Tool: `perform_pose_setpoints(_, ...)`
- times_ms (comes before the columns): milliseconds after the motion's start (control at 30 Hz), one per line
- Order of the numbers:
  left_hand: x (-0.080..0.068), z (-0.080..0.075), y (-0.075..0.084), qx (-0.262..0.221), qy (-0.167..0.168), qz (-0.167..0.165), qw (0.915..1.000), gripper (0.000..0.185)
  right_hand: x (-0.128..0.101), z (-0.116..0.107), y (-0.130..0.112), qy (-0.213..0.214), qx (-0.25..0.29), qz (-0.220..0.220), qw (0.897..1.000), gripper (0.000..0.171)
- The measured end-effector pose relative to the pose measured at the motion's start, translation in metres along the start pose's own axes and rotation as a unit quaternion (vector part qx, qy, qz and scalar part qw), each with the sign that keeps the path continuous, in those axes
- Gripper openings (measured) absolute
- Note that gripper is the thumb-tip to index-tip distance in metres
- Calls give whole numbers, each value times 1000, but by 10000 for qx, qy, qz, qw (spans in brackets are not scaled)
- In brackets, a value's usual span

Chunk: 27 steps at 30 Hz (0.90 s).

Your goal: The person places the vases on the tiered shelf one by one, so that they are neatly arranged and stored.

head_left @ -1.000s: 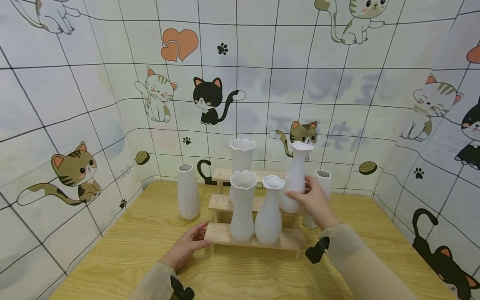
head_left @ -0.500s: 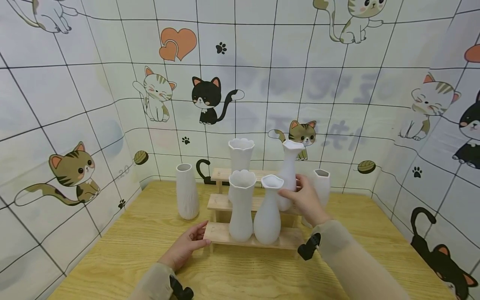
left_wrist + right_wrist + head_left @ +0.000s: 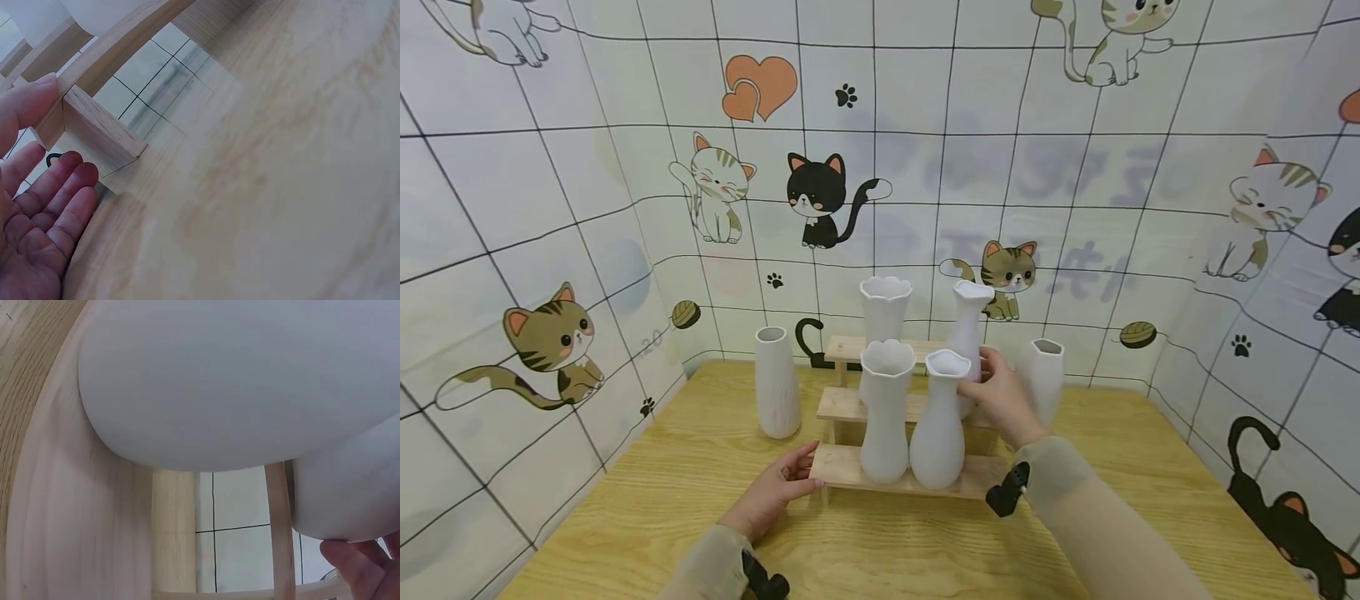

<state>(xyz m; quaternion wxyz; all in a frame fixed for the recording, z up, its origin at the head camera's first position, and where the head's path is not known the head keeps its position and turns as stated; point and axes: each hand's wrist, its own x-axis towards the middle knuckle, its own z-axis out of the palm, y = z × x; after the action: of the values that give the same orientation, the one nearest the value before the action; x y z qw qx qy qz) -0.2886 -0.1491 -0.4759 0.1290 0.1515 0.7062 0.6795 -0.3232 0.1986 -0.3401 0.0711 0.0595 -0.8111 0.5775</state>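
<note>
My left hand [image 3: 773, 493] holds the front left corner of a three-tier wooden stand [image 3: 981, 479] between thumb and index finger. Its other fingers lie half curled beside the stand's leg [image 3: 103, 122]. My right hand [image 3: 1006, 400] grips a white flared-neck vase [image 3: 967, 329] at the middle tier, behind the front row. On the lowest tier stand a wavy-rimmed white vase [image 3: 886, 425] and a pear-shaped white vase [image 3: 937, 437]; the latter hides part of the held vase. Another wavy-rimmed vase [image 3: 885, 308] rises behind the left one. In the right wrist view, fingertips [image 3: 353, 562] touch the held vase's lower side.
On the table [image 3: 880, 550], a textured white cylindrical vase [image 3: 777, 387] stands left of the stand. An angular-mouthed white vase [image 3: 1043, 379] stands to the right, partly behind my right hand. A cat-print tiled wall covering [image 3: 880, 200] closes off the back and sides.
My right hand has moved the flared-neck vase left and slightly down, in behind the pear-shaped vase. The angular-mouthed vase shows more now. My left hand has stayed at the stand's corner.
</note>
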Motion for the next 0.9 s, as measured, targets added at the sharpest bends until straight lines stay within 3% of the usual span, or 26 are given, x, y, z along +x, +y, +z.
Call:
perform_pose_setpoints(233,5,-2,-11,136,27,50,9999,69,3,5,1,10,-31,-112,9999,63)
perform_pose_setpoints(567,5,-3,-12,138,56,24,9999,68,4,7,0,22,-164,-153,9997,61)
perform_pose_setpoints(900,5,-2,-11,126,67,14,9999,68,1,8,-2,-297,20,-95,9995,64)
